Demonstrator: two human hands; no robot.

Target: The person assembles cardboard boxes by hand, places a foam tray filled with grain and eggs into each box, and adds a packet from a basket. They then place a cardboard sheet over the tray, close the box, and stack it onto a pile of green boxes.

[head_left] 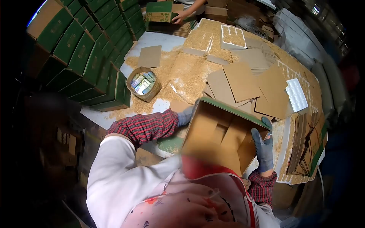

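An open cardboard box, brown inside with a green outer edge, is tilted in front of my body so that I look into it. My left hand, in a grey glove, holds the box by its left side; its fingers are mostly hidden behind the wall. At the right side, my right hand, in a grey-blue glove, grips the wall near the far corner. Nothing but its folded bottom flaps shows inside the box, and its near part is blurred.
Green boxes are stacked at the left. A basket of small packets stands on the sawdust-strewn table. Flat cardboard sheets, a white foam tray and folded boxes lie rightward. Another person's hand holds a box opposite.
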